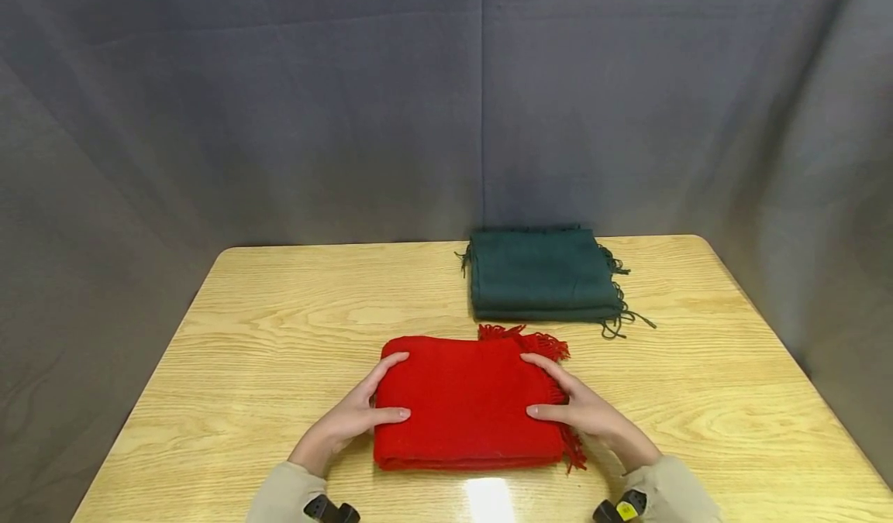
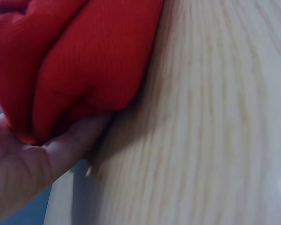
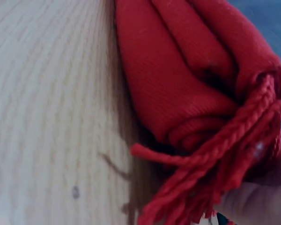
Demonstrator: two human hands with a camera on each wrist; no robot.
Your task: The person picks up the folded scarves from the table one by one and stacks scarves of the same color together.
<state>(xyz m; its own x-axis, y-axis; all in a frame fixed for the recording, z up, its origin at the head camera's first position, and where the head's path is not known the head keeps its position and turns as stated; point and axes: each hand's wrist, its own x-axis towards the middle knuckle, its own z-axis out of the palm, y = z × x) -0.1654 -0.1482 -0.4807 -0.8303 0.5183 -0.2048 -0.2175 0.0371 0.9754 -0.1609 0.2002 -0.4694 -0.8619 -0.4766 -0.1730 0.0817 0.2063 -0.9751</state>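
A folded red scarf (image 1: 466,400) with fringe lies near the front of the table, below the middle of the head view. My left hand (image 1: 357,411) grips its left side, thumb and a finger on top; the left wrist view has other fingers (image 2: 72,143) tucked beneath the folded layers. On the opposite side, my right hand (image 1: 584,408) holds the fringed end, with thumb and a finger likewise over the top. Twisted red fringe (image 3: 234,136) hangs from that end in the right wrist view and partly hides the right fingers.
Behind the red scarf, a folded dark green scarf (image 1: 540,276) with loose fringe rests at the back edge of the wooden table (image 1: 293,314). Grey curtains (image 1: 335,120) hang behind the table and along both sides.
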